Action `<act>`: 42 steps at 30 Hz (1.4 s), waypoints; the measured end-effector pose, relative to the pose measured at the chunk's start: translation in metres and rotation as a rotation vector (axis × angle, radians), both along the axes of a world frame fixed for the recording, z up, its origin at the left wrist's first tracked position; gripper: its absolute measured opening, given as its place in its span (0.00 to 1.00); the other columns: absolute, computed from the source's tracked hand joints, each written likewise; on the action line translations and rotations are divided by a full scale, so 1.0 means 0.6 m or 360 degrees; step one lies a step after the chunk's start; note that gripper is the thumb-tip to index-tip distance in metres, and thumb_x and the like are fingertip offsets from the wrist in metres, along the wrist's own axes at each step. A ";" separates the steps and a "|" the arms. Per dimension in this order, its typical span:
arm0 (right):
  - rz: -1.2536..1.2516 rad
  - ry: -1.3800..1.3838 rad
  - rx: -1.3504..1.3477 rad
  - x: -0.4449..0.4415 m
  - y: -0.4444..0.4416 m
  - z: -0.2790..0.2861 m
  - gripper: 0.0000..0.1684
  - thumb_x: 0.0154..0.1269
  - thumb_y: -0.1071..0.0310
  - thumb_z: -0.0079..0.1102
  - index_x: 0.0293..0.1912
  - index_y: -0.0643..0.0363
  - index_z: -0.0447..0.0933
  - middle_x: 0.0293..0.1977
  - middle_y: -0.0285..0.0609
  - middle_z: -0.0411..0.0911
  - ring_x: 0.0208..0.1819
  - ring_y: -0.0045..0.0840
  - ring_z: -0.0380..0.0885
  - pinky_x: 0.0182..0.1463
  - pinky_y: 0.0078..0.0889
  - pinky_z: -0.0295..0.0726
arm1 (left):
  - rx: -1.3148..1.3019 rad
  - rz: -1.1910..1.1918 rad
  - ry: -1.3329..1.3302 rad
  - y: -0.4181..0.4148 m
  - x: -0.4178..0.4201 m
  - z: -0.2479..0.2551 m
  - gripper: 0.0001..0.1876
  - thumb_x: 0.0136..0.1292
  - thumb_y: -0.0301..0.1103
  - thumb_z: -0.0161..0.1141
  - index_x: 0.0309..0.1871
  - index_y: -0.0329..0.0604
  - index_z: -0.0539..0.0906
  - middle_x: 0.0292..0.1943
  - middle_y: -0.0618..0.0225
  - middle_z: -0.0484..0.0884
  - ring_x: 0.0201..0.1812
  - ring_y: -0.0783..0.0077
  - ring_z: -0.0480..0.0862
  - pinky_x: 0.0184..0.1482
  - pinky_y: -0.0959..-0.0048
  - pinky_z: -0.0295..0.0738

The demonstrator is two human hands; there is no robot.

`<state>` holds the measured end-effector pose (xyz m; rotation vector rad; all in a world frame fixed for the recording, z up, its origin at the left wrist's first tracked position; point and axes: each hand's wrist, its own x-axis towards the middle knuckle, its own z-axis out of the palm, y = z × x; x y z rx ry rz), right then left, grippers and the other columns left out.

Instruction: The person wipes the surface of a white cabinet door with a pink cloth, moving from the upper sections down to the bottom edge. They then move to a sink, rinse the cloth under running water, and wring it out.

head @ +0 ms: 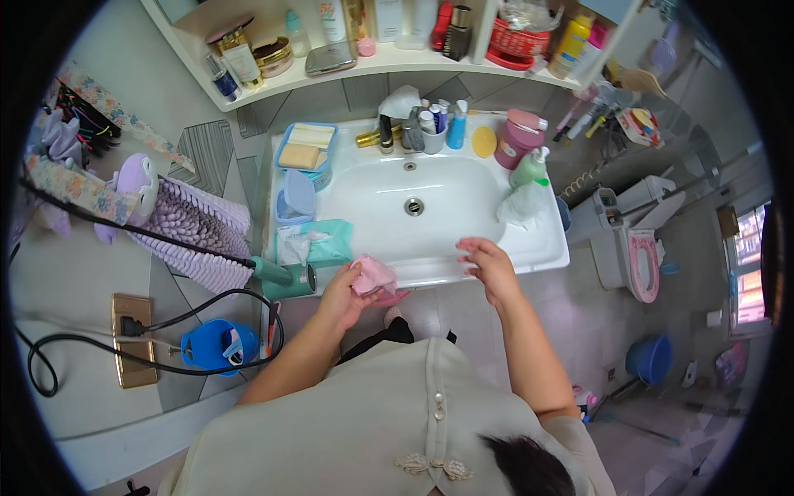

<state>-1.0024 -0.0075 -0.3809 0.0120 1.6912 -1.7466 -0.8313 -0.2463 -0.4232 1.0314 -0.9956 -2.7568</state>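
Note:
In my left hand point(343, 296) is a bunched pink cloth point(374, 276), held at the front rim of the white washbasin point(366, 204). My right hand point(490, 266) hovers over the basin's front edge, its fingers apart and nothing in them. A teal pack of wipes point(329, 239) lies on the left corner of the basin, just beyond my left hand. Beside that hand a green hair dryer point(288, 280) rests with its cord running left. The metal drain point(414, 207) shows in the bowl, with no water visible.
Soap bars point(301, 156) sit in a blue container at the back left. Toothpaste tubes in a cup point(434, 141), a pink tub point(518, 146) and a green pump bottle point(528, 167) line the rim. Above hangs a cosmetics shelf point(384, 62). A toilet point(642, 263) stands at right.

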 end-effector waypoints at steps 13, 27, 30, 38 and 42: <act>0.0036 -0.0695 -0.0693 -0.323 -0.334 -0.006 0.20 0.62 0.76 0.50 0.54 0.69 0.66 0.53 0.51 0.72 0.56 0.39 0.74 0.61 0.39 0.74 | 0.0225 0.0359 0.0109 -0.039 -0.065 -0.011 0.22 0.75 0.46 0.43 0.65 0.44 0.70 0.64 0.63 0.72 0.63 0.59 0.73 0.59 0.54 0.73; 0.0314 -0.0365 0.0113 -0.432 -0.268 -0.099 0.12 0.62 0.68 0.47 0.43 0.58 0.76 0.44 0.44 0.80 0.40 0.32 0.80 0.45 0.30 0.77 | -0.0140 0.0071 -0.0339 -0.059 -0.449 -0.093 0.26 0.70 0.50 0.51 0.69 0.58 0.69 0.66 0.79 0.70 0.69 0.73 0.64 0.71 0.55 0.47; 0.0121 -0.0621 0.0178 -0.390 -0.239 -0.181 0.14 0.65 0.63 0.52 0.48 0.56 0.76 0.43 0.39 0.79 0.40 0.27 0.77 0.47 0.27 0.76 | -0.0191 -0.0097 -0.0259 -0.059 -0.479 -0.120 0.25 0.69 0.51 0.53 0.67 0.58 0.71 0.63 0.78 0.73 0.68 0.74 0.65 0.71 0.58 0.47; -0.0148 -0.0920 -0.0290 -0.385 -0.261 -0.279 0.16 0.73 0.62 0.49 0.57 0.54 0.72 0.49 0.38 0.76 0.50 0.28 0.75 0.56 0.33 0.74 | 0.0178 0.0187 -0.0095 -0.056 -0.470 -0.161 0.19 0.71 0.45 0.51 0.58 0.45 0.78 0.56 0.71 0.78 0.57 0.71 0.74 0.63 0.63 0.63; -0.0187 -0.1164 -0.0574 -0.394 -0.268 -0.270 0.16 0.73 0.62 0.49 0.56 0.55 0.72 0.50 0.38 0.76 0.50 0.30 0.76 0.54 0.32 0.75 | 0.0325 0.0393 -0.0238 -0.066 -0.454 -0.164 0.23 0.76 0.45 0.42 0.60 0.36 0.74 0.56 0.59 0.78 0.55 0.65 0.76 0.64 0.60 0.67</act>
